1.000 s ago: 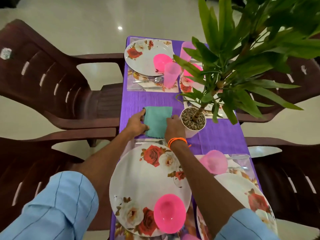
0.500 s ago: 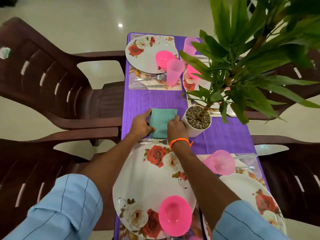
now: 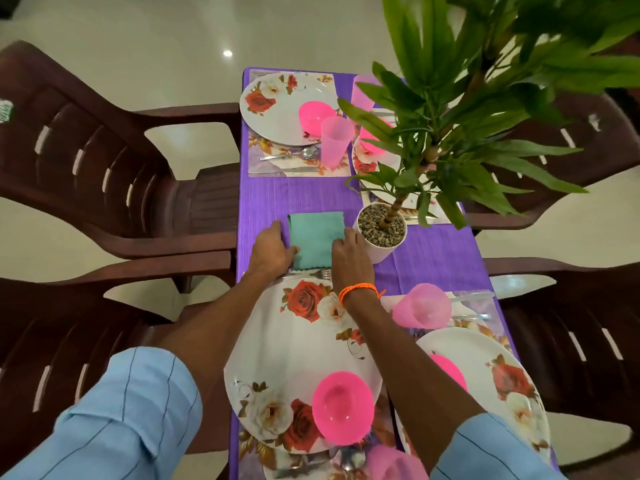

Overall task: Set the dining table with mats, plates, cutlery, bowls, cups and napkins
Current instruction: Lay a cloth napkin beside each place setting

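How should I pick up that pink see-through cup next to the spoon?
Wrap your grip around the middle of the tall translucent pink plastic cup, coming from the near side. It stands upright, open end up; the pink bowl crowds its far side, plant leaves its right.

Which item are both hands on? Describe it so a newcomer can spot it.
On the purple table runner, look just left of the white plant pot filled with pebbles. A folded teal napkin lies flat there, with the left hand and right hand at its sides. It is the only teal cloth among pink cups and floral plates.
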